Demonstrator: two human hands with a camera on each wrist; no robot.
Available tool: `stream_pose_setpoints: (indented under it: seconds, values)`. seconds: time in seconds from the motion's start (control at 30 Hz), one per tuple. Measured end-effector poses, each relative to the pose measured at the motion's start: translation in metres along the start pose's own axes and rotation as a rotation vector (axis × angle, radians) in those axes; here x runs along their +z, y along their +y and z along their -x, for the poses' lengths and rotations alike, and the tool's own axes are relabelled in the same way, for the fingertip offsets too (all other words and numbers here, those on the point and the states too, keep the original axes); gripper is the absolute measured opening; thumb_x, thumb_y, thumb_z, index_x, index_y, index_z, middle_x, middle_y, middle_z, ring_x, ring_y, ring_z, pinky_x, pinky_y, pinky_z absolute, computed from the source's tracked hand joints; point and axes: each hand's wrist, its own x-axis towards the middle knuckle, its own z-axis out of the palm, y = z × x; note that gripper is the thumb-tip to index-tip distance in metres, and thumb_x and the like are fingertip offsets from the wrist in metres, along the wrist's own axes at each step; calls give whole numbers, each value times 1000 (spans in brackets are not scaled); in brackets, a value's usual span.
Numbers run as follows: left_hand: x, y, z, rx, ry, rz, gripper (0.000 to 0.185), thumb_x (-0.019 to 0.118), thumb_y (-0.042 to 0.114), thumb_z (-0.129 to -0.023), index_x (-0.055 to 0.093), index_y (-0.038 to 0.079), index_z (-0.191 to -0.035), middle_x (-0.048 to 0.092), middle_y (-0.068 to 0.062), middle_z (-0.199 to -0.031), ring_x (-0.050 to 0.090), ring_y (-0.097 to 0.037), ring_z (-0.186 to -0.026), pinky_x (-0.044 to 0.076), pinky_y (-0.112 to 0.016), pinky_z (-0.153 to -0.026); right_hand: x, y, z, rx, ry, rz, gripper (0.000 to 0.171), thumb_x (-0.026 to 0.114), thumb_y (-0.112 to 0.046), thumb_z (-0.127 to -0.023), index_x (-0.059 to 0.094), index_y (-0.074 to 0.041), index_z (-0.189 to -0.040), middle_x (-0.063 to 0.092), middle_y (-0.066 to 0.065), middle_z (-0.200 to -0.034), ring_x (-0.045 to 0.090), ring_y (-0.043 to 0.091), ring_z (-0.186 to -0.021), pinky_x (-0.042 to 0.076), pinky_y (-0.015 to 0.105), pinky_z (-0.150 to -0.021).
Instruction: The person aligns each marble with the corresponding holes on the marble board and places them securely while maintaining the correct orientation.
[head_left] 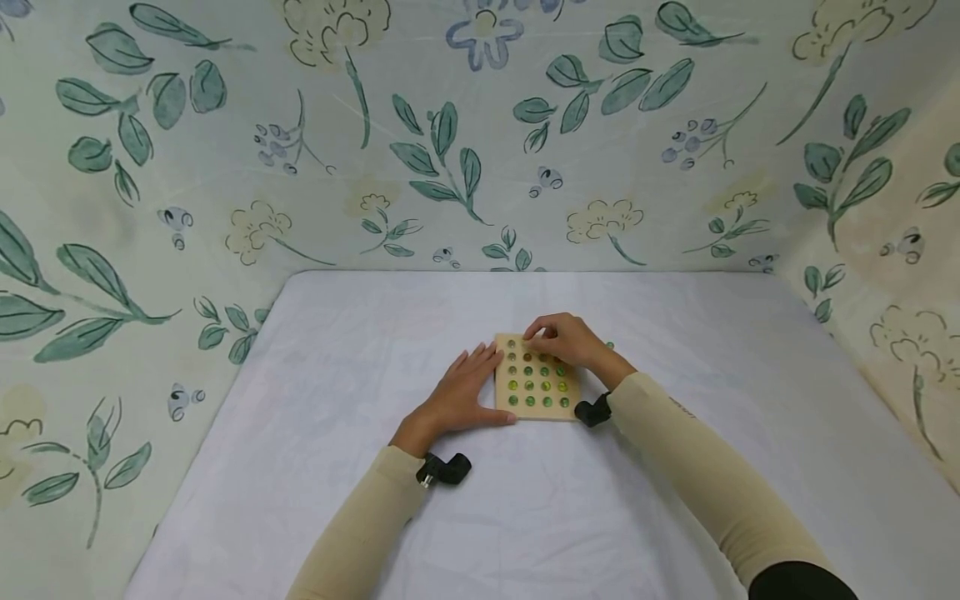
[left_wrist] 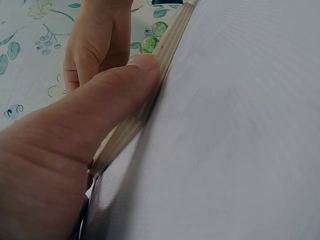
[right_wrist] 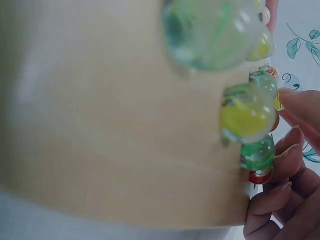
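A square wooden board [head_left: 521, 378] lies on the white-covered table, with rows of glass marbles [head_left: 547, 402] set in it, mostly green and yellow, some reddish. My left hand [head_left: 461, 392] braces it, fingers straight at the left edge; in the left wrist view the thumb [left_wrist: 117, 85] presses against the board's side. Over the board's back rows, my right hand [head_left: 566, 337] reaches down. In the right wrist view its thumb and forefinger pinch a yellow marble [right_wrist: 278, 101], partly hidden, while the other fingers curl close beside the back marbles. The right hand covers some back marbles.
A green marble [head_left: 610, 345] shows just beyond the right wrist. White cloth [head_left: 337, 358] covers the table, and leaf-patterned fabric [head_left: 480, 192] stands behind and at both sides. Small black cameras [head_left: 447, 469] are strapped to both wrists.
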Motion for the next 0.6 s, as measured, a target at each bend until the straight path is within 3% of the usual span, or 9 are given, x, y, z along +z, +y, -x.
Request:
stream_pose_setpoints:
  seconds: [0.6]
  values:
    - [-2, 1, 0, -3, -7, -11, 110, 64, 73, -74, 16, 17, -156, 9, 2, -162, 1, -13, -148, -2, -32, -120, 1, 3, -2, -10, -14, 6, 19, 65, -24, -93, 72, -18, -110, 60, 7, -82, 56, 19, -65, 48, 26, -54]
